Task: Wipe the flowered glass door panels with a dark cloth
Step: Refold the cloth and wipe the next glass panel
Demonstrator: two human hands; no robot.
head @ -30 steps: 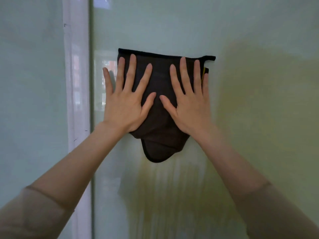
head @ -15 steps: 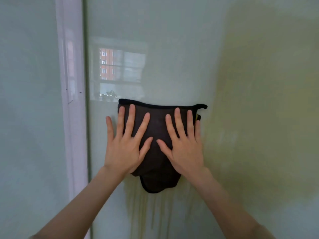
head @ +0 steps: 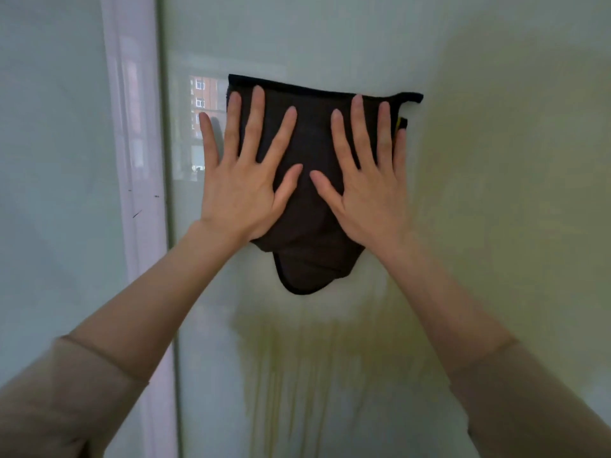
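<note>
A dark cloth (head: pixel 312 140) with a black hem lies flat against the pale green glass door panel (head: pixel 489 200). My left hand (head: pixel 241 193) presses on its left half with fingers spread, the little finger resting on bare glass. On the right half, my right hand (head: pixel 367 196) presses the same way. The cloth's lower corner hangs free below my palms. A small yellow tag shows at the cloth's right edge. Yellowish blurred streaks run down the glass below the cloth.
A white vertical door frame (head: pixel 139 166) with small dark marks stands left of the cloth. Beyond it is another pale glass panel (head: pixel 49 166). A window with a brick building is reflected in the glass beside my left hand.
Since half a second ago, both hands have slid the cloth up the glass, past the marks on the frame. The hands keep the same flat, spread pose.
</note>
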